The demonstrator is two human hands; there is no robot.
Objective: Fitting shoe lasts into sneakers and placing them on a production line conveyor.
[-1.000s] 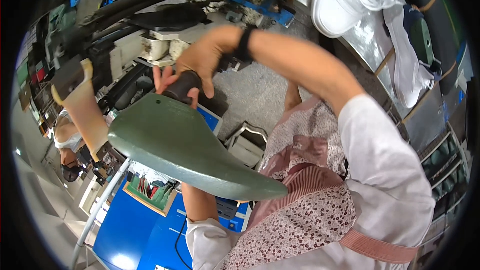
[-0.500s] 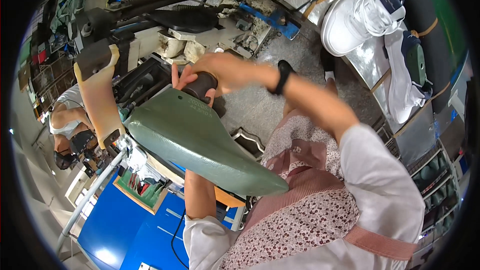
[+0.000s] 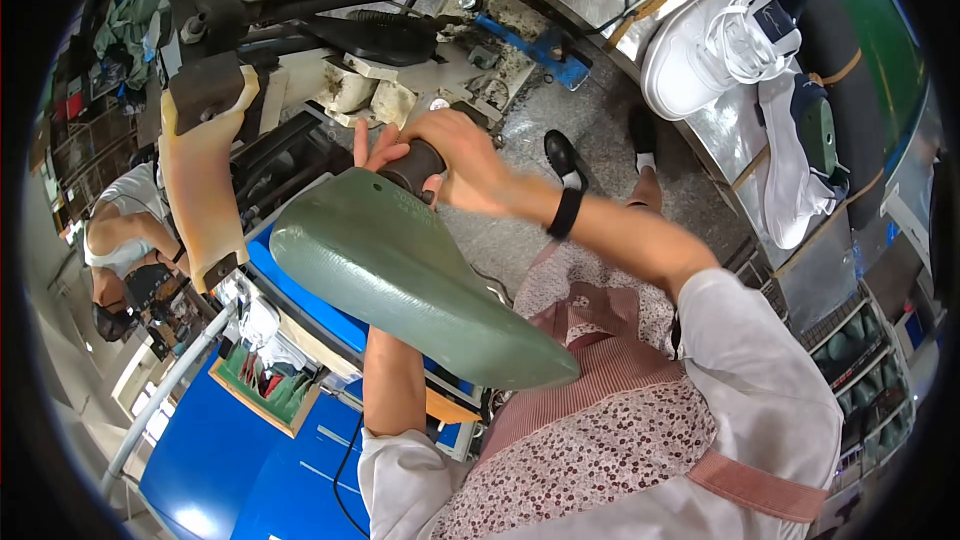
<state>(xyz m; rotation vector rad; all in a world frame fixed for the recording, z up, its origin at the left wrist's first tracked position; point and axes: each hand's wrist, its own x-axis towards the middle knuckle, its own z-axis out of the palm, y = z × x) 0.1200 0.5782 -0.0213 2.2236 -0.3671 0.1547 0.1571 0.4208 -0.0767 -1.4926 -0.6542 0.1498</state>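
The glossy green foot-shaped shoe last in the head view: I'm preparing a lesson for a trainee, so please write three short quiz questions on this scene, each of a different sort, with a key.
1. Choose: the right hand is nearest to (a) a dark brown cylindrical piece, (b) the flat blue tabletop, (c) the grey metal rack.
2. True or false: in the picture, the white lace-up sneaker lies to the right of the green shoe last.
3. Short answer: which hand's wrist wears the black wristband?

Key: 1: a. 2: true. 3: the right.
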